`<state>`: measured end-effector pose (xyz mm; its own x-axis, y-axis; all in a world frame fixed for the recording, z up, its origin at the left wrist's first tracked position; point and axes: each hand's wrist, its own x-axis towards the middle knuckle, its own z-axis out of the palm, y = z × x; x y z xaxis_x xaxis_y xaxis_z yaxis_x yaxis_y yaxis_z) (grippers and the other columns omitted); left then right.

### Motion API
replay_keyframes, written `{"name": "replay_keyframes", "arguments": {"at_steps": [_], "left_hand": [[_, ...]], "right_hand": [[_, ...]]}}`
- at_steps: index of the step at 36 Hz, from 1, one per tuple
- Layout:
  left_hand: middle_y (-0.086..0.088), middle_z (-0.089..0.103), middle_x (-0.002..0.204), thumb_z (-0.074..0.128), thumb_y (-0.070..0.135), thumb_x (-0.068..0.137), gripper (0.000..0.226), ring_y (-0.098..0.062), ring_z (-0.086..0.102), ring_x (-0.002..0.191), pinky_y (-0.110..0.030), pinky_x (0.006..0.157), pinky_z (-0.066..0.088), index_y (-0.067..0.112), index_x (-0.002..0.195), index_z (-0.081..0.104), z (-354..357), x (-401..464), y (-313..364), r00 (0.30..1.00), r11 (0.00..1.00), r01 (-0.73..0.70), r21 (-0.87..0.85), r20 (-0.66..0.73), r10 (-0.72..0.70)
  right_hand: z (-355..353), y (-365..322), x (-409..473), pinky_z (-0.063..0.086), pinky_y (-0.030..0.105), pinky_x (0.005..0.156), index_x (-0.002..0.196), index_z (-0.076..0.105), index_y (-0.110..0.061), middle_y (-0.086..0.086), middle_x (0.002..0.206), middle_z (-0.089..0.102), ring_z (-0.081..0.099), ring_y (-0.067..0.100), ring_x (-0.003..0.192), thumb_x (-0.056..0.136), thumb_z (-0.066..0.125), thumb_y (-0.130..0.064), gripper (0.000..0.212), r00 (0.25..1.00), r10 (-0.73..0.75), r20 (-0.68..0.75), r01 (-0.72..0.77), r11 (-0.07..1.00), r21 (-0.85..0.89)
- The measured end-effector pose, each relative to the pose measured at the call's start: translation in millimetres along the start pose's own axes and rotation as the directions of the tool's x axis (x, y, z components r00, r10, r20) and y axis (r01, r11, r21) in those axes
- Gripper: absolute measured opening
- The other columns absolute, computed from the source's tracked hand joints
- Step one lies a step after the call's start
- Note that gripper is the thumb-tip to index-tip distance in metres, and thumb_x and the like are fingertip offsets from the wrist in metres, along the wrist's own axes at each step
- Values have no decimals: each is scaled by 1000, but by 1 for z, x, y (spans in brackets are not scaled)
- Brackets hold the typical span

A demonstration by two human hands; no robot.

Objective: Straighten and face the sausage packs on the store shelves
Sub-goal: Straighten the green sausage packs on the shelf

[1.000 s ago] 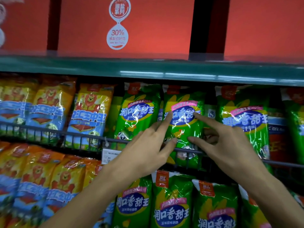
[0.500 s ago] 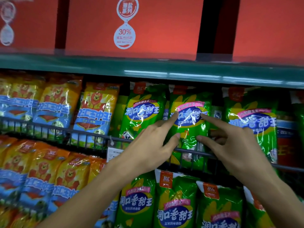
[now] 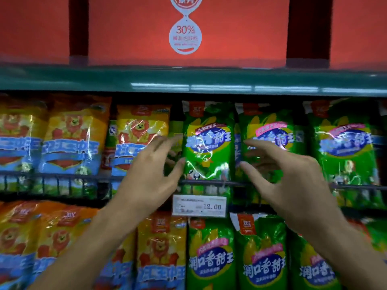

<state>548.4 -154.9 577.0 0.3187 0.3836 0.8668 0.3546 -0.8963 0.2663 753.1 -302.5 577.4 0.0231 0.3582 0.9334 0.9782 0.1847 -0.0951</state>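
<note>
An upright green sausage pack (image 3: 207,143) stands on the middle shelf behind a wire rail (image 3: 62,177). My left hand (image 3: 152,176) is at its left edge, fingers spread, and the thumb touches the pack's side. My right hand (image 3: 291,181) hovers at its right edge with fingers spread. It is partly in front of a second green pack (image 3: 272,130). Neither hand holds anything. A third green pack (image 3: 343,147) stands further right. Yellow lion-print packs (image 3: 142,135) fill the left of the shelf. The frame is blurred by motion.
A white price tag reading 12.00 (image 3: 199,206) hangs on the rail below the hands. Below it, yellow packs (image 3: 161,252) and green packs (image 3: 210,260) fill the lower shelf. A green shelf edge (image 3: 188,80) runs above, with red boxes (image 3: 240,28) on top.
Both hands left the green pack with the pink label and shifted one pack to the left. They spread apart and now flank that pack. The price tag has come into view.
</note>
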Motion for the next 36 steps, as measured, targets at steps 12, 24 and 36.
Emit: {"name": "replay_keyframes", "arguments": {"at_steps": [12,24,36], "left_hand": [[-6,61,65,54,32,105,69,-20,63,56,-45,61,55,42,160,15,9,18,5,973,999,51,-7,226,-48],[1,47,66,49,31,107,66,-15,45,58,-41,64,49,37,162,13,1,18,4,969,990,48,129,234,-77],[2,61,128,60,22,102,48,-15,64,102,-37,93,56,22,149,52,-5,4,-8,991,993,-112,44,74,108]], "right_hand": [[39,-18,29,49,43,71,158,27,-27,-2,63,54,65,35,82,97,50,-60,73,930,268,251,-186,934,-307],[44,-15,29,49,36,63,153,40,-36,1,52,63,61,13,53,89,61,-62,73,952,247,180,-222,964,-147],[32,-15,22,60,41,81,143,56,-31,-3,87,77,73,14,78,84,70,-54,65,981,178,76,-173,982,-77]]}}
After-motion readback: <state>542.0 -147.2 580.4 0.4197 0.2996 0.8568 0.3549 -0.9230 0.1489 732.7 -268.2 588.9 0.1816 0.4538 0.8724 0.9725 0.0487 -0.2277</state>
